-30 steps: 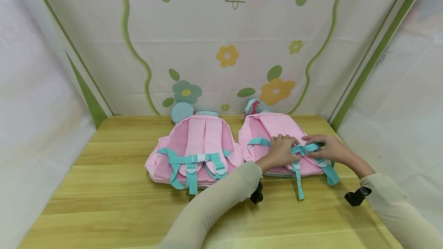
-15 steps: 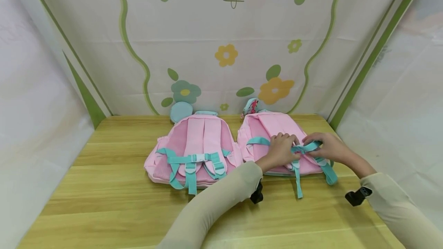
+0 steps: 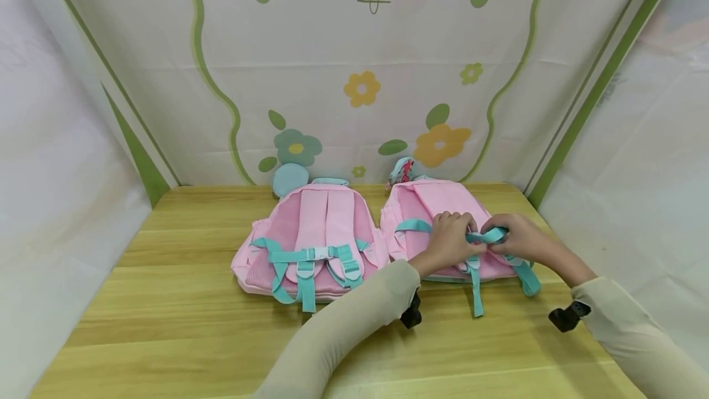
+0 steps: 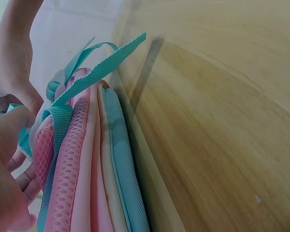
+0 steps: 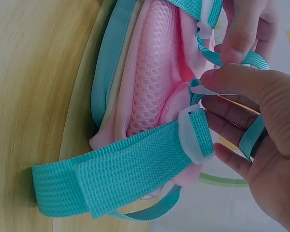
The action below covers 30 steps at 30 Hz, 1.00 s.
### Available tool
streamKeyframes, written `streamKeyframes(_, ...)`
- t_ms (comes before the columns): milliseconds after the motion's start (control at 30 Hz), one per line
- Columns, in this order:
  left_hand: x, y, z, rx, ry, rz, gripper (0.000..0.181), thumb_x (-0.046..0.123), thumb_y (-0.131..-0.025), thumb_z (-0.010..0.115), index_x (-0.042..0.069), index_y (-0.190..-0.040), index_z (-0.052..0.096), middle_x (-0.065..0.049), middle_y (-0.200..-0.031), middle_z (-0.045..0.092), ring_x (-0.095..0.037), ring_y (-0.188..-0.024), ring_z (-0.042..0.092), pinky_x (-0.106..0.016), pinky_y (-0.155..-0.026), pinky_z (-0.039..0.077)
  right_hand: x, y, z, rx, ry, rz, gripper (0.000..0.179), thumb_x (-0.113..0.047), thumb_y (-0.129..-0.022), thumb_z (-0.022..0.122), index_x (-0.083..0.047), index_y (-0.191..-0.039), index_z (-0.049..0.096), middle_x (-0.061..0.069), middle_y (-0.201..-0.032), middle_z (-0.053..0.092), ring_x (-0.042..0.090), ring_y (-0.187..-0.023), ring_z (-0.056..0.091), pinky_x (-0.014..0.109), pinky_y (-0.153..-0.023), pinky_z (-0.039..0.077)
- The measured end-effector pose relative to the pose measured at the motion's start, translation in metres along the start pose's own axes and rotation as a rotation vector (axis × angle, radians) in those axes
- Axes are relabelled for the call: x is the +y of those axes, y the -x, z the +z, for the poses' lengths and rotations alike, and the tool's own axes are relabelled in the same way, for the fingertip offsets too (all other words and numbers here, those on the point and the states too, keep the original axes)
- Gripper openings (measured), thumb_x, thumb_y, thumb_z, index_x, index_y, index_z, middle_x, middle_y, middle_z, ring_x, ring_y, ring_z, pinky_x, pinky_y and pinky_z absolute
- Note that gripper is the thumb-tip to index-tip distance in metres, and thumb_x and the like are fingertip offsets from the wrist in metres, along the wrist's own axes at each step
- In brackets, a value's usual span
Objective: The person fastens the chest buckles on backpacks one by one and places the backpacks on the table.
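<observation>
Two pink backpacks lie on the table with their straps facing up. Both my hands are at the right backpack [image 3: 448,196]. My left hand [image 3: 450,240] pinches its teal chest strap [image 3: 488,236], with the thumb against the webbing. Close beside it, my right hand [image 3: 517,240] holds the other end, thumb and fingers on a white plastic buckle piece [image 5: 215,91]. A loop of the strap runs through the right palm. Below hang a teal strap tail [image 3: 477,294] and a wide teal shoulder strap [image 5: 121,164] with a white adjuster [image 5: 188,140]. The fingers partly hide the buckle.
The left backpack [image 3: 327,220] lies beside it, its chest strap joined by a white buckle [image 3: 320,253]. A round light-blue pouch [image 3: 290,180] and a patterned pouch [image 3: 401,171] stand behind the bags. A flower-printed cloth [image 3: 310,97] rises behind the wooden table [image 3: 183,300].
My right hand has moved slightly left, toward my left hand, and the strap between them has bunched shorter. The left hand stays nearly in place; both backpacks lie as before.
</observation>
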<state>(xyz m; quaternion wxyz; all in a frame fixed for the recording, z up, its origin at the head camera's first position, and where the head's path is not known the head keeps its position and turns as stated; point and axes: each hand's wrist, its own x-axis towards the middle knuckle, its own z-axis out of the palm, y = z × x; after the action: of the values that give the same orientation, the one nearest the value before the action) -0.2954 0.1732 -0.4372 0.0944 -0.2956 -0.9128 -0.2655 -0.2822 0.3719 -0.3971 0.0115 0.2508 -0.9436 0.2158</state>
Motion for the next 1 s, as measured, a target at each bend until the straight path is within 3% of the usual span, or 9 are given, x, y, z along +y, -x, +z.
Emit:
streamKeyframes(300,0.000,0.004,-0.004,0.042,0.034,-0.012,0.041,0.060,-0.084,0.074,0.024,-0.087,0.055,0.015,-0.076,0.051,-0.001,-0.074,0.040,-0.017,-0.080,0.032,0.001,0.001,0.004,0.002,-0.008,0.023,0.024,0.006,-0.076,0.080,-0.011,-0.092,0.072,-0.003,-0.080,0.066,0.007,-0.068,0.051,0.022,-0.061,0.045)
streamKeyframes(500,-0.002,0.004,-0.006,0.065,0.079,-0.055,0.034,0.054,-0.084,0.074,0.024,-0.082,0.059,0.016,-0.072,0.053,-0.001,-0.071,0.042,-0.017,-0.080,0.035,0.003,0.002,0.004,0.037,0.033,-0.067,0.026,0.001,-0.075,0.084,-0.016,-0.089,0.070,-0.006,-0.080,0.063,0.016,-0.072,0.054,0.026,-0.063,0.044)
streamKeyframes(700,-0.005,0.006,-0.013,0.047,0.091,-0.084,0.029,0.051,-0.084,0.075,0.023,-0.087,0.067,0.016,-0.075,0.058,-0.002,-0.073,0.044,-0.018,-0.080,0.036,0.000,0.002,0.004,0.054,0.148,-0.095,0.026,-0.003,-0.071,0.086,-0.015,-0.091,0.073,-0.003,-0.092,0.069,0.020,-0.093,0.058,0.034,-0.076,0.049)
streamKeyframes(1000,-0.011,0.010,-0.031,0.012,0.150,-0.076,0.020,0.039,-0.080,0.081,0.021,-0.088,0.077,0.014,-0.079,0.070,-0.003,-0.075,0.053,-0.018,-0.079,0.040,-0.005,0.000,0.006,0.016,0.223,-0.087,0.023,-0.006,-0.075,0.084,-0.011,-0.096,0.075,-0.001,-0.095,0.070,0.020,-0.095,0.058,0.042,-0.079,0.052)
